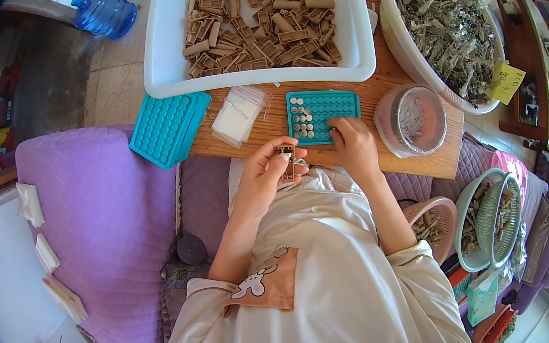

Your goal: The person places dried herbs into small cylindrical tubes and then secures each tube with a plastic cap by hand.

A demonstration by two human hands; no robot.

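Note:
A small brown plastic casing [288, 163] is held in my left hand [266, 171], thumb across its open face, just off the table's front edge. My right hand [354, 144] has its fingers bent together over the right front part of a teal tray [331, 107] with rows of round pockets. Whatever those fingertips pinch is hidden. Several small silvery discs [301, 118] sit in the pockets on the tray's left side. Beyond the tray, a white basin [157, 69] holds a heap of brown casings [262, 24] like the one I hold.
A stack of teal trays [168, 126] and clear plastic bags with white sheets [238, 115] lie left on the wooden table [376, 99]. A plastic-lined tub [412, 119] stands right. Behind it is a large basin [403, 43] of clear parts. Baskets [479, 228] of parts stand lower right.

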